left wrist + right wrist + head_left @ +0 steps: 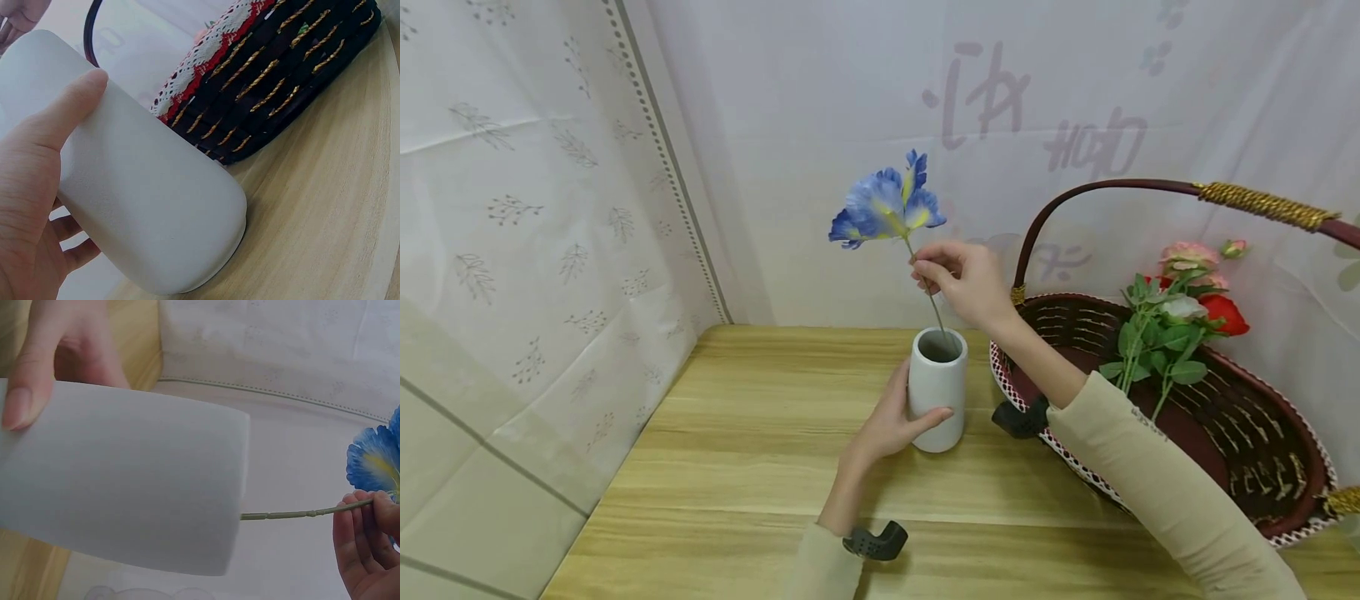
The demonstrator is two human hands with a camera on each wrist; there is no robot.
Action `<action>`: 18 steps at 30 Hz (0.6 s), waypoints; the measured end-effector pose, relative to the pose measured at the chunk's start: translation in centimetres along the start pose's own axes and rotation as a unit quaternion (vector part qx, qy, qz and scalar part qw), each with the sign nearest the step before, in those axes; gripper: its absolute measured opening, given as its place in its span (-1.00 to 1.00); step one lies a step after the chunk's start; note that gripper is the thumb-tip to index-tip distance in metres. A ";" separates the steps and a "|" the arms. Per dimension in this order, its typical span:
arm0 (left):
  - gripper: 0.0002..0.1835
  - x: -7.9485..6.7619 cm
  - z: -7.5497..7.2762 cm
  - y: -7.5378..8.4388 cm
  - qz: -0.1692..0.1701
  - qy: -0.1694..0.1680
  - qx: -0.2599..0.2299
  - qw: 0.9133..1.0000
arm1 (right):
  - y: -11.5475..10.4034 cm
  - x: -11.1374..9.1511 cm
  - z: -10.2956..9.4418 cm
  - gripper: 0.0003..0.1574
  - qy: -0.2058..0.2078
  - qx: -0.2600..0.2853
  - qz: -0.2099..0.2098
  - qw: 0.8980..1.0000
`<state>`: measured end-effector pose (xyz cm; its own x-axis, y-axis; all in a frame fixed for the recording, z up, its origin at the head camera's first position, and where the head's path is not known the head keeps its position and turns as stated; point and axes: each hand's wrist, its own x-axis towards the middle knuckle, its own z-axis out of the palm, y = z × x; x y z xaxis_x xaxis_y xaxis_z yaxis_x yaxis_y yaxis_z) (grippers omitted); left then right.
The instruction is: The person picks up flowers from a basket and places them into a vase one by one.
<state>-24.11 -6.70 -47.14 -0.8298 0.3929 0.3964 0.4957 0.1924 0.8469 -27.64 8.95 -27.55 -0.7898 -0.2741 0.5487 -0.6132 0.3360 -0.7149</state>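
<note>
A white cylindrical vase [937, 400] stands upright on the wooden table, its round mouth facing up. My left hand [891, 421] holds it from the left side, thumb across the front; the left wrist view shows the thumb along the vase [150, 181] and some fingers behind it. Above the mouth, my right hand [966, 279] pinches the thin green stem of a blue artificial flower [883, 204] with yellow at its petals' centres. In the right wrist view the stem [287, 514] runs into the vase; its lower end is hidden inside.
Right of the vase stands a dark woven basket [1262, 442] with lace trim and a tall arched handle [1105, 185]. Inside lie artificial flowers [1176, 325] in red, pink and white with green leaves. Printed curtains [820, 100] hang behind the wooden table [737, 433].
</note>
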 end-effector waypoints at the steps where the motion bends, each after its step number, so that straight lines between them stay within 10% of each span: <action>1: -0.05 0.0 0.0 0.0 -0.001 0.000 0.001 1.000 | 0.1 -0.1 0.0 -0.82 -0.003 0.002 0.002 1.000; 18: -0.05 0.0 -0.1 0.1 0.003 -0.003 -0.013 1.000 | 1.5 -1.7 1.1 -0.86 -0.018 -0.007 0.015 1.000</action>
<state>-24.09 -6.74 -47.07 -0.8250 0.3990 0.4002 0.4941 0.1657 0.8534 -27.26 8.97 -30.03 -0.8074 -0.2956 0.5106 -0.5891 0.3574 -0.7247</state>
